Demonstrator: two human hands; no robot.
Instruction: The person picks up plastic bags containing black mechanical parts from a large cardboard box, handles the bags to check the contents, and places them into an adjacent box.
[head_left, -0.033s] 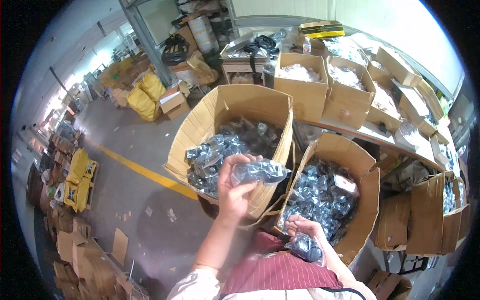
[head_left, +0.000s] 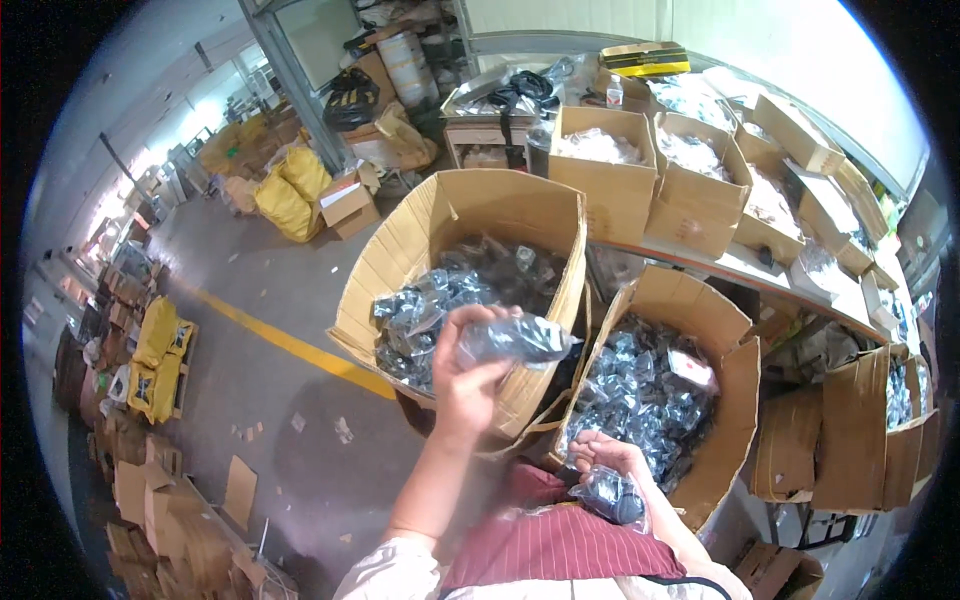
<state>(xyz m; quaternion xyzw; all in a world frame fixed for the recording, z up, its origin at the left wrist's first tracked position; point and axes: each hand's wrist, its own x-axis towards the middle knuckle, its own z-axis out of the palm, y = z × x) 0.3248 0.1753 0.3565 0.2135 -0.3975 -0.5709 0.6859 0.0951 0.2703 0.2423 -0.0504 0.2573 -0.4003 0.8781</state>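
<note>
My left hand (head_left: 464, 385) is raised over the near rim of the left carton (head_left: 470, 192), its fingers wrapped round a clear plastic bag with a dark, elongated part (head_left: 525, 340) inside. The part's exact kind is hard to make out through the film. Lower down, close to my body, the curled fingers of my right hand (head_left: 612, 452) are at a second clear bag with a dark, rounded part (head_left: 612, 496), which hangs by the wrist. Many similar bagged dark parts (head_left: 430, 310) fill the left carton. More of them (head_left: 645, 400) lie in the right carton (head_left: 738, 400).
Behind the cartons, a long table (head_left: 700, 254) carries several open boxes (head_left: 600, 185) of plastic-wrapped goods. More cartons (head_left: 830, 445) stand at the right. Yellow sacks (head_left: 290, 195) and a yellow floor line (head_left: 290, 340) are on the left. Flattened cardboard (head_left: 190, 520) lies at lower left.
My left hand has shifted very slightly left, and the bagged part in it has turned a little. My right hand and its bag look unmoved.
</note>
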